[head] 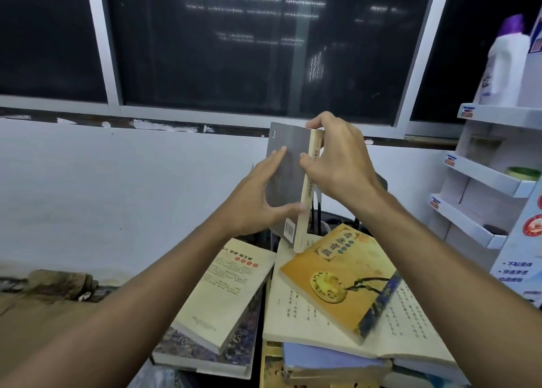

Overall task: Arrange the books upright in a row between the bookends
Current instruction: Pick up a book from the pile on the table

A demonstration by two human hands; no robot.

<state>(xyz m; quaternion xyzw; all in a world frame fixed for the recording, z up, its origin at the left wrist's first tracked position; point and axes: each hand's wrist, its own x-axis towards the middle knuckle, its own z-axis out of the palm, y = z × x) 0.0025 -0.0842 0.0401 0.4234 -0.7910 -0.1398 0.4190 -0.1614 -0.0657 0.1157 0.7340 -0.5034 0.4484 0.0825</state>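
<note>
A grey-covered book (286,164) with a cream spine stands upright, its bottom corner down by an orange book (340,282). My right hand (337,162) grips its top and spine, thumb on the grey cover. My left hand (258,194) holds the cover, fingers flat and thumb hooked under near the barcode. The orange book lies flat on an open book (296,308). A cream book (225,294) lies on a dark patterned book (205,355) at the left. A black metal bookend (318,208) shows partly behind the grey book.
A white shelf unit (487,176) stands at the right with a white bottle (504,62) on top. More books (331,361) are stacked under the open one. A white wall and dark window lie behind. A brown surface (38,314) extends to the left.
</note>
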